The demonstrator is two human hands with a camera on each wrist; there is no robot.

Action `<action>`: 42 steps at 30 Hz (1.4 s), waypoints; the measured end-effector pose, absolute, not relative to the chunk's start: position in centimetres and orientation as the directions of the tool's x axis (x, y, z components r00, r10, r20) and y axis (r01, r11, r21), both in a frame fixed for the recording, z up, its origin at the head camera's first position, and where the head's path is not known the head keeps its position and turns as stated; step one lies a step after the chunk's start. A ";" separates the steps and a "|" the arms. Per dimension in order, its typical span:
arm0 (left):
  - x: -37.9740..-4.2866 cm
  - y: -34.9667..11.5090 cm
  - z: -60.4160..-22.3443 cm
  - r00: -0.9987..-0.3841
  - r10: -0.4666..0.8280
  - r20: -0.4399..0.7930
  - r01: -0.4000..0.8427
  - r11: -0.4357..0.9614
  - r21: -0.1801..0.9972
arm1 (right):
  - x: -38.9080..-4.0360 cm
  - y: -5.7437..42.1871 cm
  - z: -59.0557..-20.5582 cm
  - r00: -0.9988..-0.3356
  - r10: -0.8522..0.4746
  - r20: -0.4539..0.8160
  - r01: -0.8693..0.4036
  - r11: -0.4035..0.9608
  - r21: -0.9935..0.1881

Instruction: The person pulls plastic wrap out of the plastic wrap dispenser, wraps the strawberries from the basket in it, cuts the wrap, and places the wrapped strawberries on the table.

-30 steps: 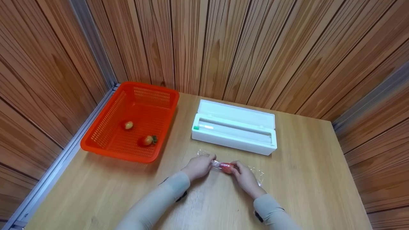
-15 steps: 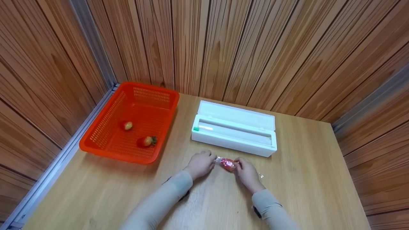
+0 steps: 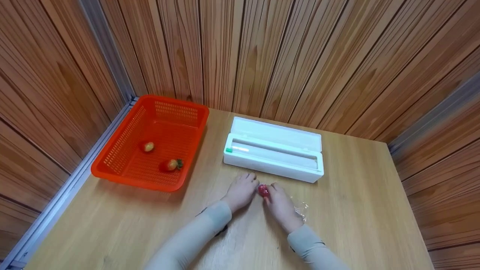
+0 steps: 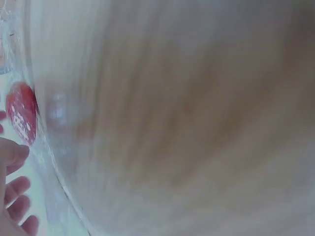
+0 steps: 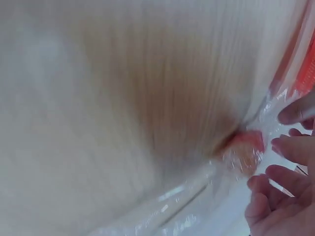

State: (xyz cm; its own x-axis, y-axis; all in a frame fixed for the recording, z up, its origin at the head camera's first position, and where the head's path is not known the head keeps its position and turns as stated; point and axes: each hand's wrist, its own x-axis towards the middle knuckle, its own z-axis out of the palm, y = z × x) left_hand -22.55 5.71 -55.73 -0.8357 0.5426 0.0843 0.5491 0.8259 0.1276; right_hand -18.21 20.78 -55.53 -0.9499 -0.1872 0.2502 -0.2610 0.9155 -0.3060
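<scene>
While right hand [image 3: 280, 206] is pinching the red fruit [image 3: 263, 190] off its left, left hand [image 3: 242, 192] is sitting just past it, grip unclear tbh.

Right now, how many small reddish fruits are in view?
3: the left fruit and leafy fruit in the orange plastic basket, and the film-wrapped fruit at the right hand. Others may be hidden.
</scene>
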 end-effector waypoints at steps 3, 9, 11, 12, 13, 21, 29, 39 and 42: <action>-22.5 6.1 -55.8 -0.851 0.526 0.011 0.520 0.838 0.169 | -18.5 20.6 -55.9 -0.961 -0.155 0.227 -0.226 0.917 -0.330; -22.8 6.7 -55.9 -0.881 0.470 -0.055 0.453 0.872 0.184 | -19.5 20.8 -55.8 -0.966 -0.142 0.218 -0.213 0.914 -0.346; -22.9 6.8 -55.7 -0.888 0.455 -0.066 0.437 0.879 0.192 | -19.9 20.9 -55.6 -0.970 -0.145 0.193 -0.207 0.912 -0.355; -23.0 6.9 -55.6 -0.890 0.449 -0.071 0.429 0.882 0.196 | -20.1 21.0 -55.5 -0.975 -0.141 0.173 -0.196 0.910 -0.364; -23.0 6.9 -55.5 -0.892 0.445 -0.076 0.423 0.884 0.200 | -20.2 21.0 -55.3 -0.979 -0.137 0.148 -0.184 0.908 -0.377; -22.4 6.5 -55.1 -0.915 0.366 -0.168 0.215 0.796 0.566 | -19.5 21.3 -54.2 -0.999 -0.037 0.010 -0.036 0.803 -0.595; -21.1 6.6 -53.7 -0.951 0.294 -0.100 -0.008 0.298 0.955 | -17.6 21.1 -52.2 -0.996 -0.028 0.089 -0.087 0.625 -0.776; -20.2 7.3 -53.2 -0.962 0.240 -0.133 -0.180 -0.188 0.966 | -16.4 20.4 -51.0 -0.975 0.004 0.220 -0.181 0.553 -0.813; -20.0 7.2 -53.2 -0.950 0.262 -0.172 -0.240 -0.254 0.937 | -16.2 20.3 -50.9 -0.979 0.028 0.202 -0.157 0.527 -0.835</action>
State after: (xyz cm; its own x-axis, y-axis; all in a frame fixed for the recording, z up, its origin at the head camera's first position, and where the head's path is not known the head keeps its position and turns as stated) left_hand -20.03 7.24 -53.15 -0.9497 0.2615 -0.1723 -0.2398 -0.2537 0.9371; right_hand -16.23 20.30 -50.93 -0.9790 0.0277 0.2019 -0.1574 0.5268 -0.8353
